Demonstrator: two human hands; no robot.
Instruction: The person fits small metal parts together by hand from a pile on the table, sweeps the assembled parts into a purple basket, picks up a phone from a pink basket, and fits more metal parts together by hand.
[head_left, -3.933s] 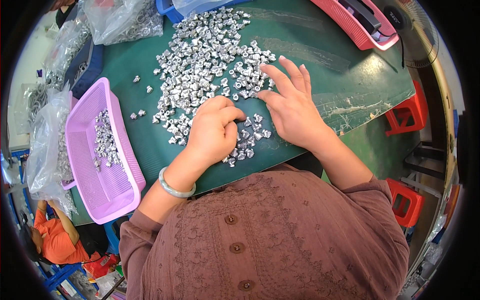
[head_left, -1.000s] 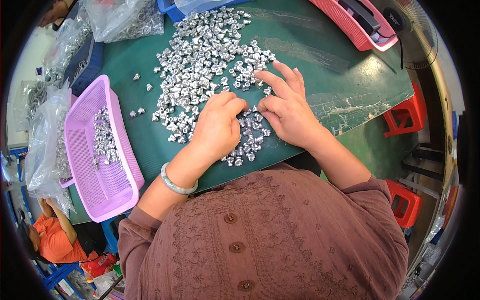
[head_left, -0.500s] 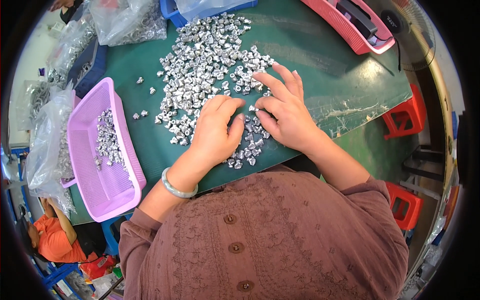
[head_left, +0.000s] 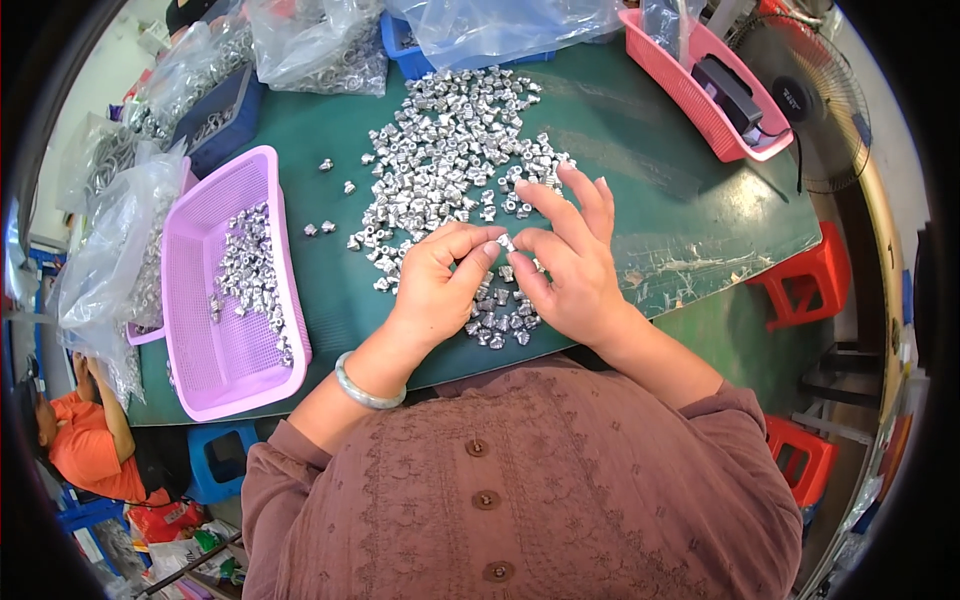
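Note:
A small silver metal part (head_left: 505, 242) sits between the fingertips of my two hands. My left hand (head_left: 437, 290), with a pale bangle on its wrist, pinches it between thumb and forefinger. From the other side, the thumb and forefinger of my right hand (head_left: 573, 265) close on it, its other fingers raised and spread. Beyond my hands lies a large spread pile of similar ribbed metal parts (head_left: 440, 150). A smaller group of darker-looking parts (head_left: 500, 325) lies below my fingers, near the table's front edge, partly covered by my hands.
On the green table (head_left: 690, 210), a purple basket (head_left: 295, 340) at the left holds more metal parts. Blue bins and clear bags (head_left: 320, 50) line the back left. A pink basket (head_left: 715, 135) and a fan (head_left: 800, 95) stand back right. Red stools (head_left: 810, 280) are at right; another person (head_left: 95, 450) is lower left.
My hands have come together, and the small metal part now sits between both sets of fingertips. The whole view has shifted, so the table appears slightly lower and to the right.

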